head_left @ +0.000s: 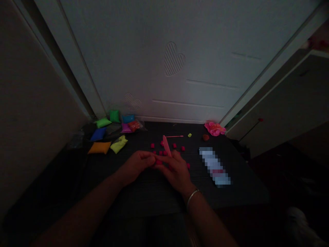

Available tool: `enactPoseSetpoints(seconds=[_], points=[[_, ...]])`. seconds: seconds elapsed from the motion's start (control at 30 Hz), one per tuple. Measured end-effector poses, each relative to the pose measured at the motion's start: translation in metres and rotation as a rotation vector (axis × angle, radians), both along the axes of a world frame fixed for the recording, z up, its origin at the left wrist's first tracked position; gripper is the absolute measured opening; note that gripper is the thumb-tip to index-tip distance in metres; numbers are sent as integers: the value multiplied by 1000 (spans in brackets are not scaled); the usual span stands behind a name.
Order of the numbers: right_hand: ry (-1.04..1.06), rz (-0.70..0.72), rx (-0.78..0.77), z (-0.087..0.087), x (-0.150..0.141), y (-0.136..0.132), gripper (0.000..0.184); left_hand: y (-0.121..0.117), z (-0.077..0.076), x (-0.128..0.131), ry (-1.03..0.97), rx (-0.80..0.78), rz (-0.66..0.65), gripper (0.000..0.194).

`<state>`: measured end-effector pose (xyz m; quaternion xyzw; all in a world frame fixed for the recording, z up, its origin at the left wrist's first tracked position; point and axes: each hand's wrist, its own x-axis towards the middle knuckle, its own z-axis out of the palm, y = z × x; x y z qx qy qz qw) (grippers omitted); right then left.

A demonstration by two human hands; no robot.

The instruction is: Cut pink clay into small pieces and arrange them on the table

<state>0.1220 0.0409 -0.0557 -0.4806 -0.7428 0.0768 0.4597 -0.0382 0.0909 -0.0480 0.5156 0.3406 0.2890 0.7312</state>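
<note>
My left hand [137, 166] is closed, its thumb and fingertips pinching a lump of deep-pink clay [158, 162] just above the dark table. Beside it, my right hand [178, 170] has its fingertips against the same lump. A flat pink plastic clay knife [167, 145] is tucked in my right hand, its blade pointing up and away from me. Several small pink clay pieces lie around and beyond my hands, one of them a clay piece [183, 148] to the right. My fingers partly hide the lump and some nearby pieces.
Colourful clay packets, including an orange packet [99, 148] and a yellow packet [119, 144], lie at the back left. A thin pink stick [174, 136] lies behind the pieces. Rightward are a pink flower-shaped item [215, 128], a brownish lump [205, 137] and a blurred-out oblong [215, 167]. A white panel [164, 85] stands behind.
</note>
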Motion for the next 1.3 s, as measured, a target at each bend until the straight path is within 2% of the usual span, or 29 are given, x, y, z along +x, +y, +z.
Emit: enactPoseSetpoints(seconds=[0.17,0.27,0.33,0.43,0.6,0.7,0.83,1.0,1.3], points=[[-53,-17,-14,-3,0,2,26,1,2,4,80,-14,53,15],[-46,-45,-15,-6,0,4,29,2,4,5,125,6,121,13],[-42,-57,-30,-5,0,4,24,2,4,5,121,-12,117,14],[8,-67,-55,-3,-1,4,17,2,5,4,11,-134,61,19],[65,-68,-69,0,-1,4,19,3,6,0,-96,-323,10,22],[53,-63,-71,-1,-1,4,21,3,6,-1,-74,-321,-19,18],[32,-37,-61,-4,-1,5,28,3,5,0,-36,-308,4,17],[15,-49,-82,-5,0,6,15,3,7,0,-25,-323,-1,19],[8,-53,-55,-5,0,6,19,4,4,-1,6,-307,-2,19]])
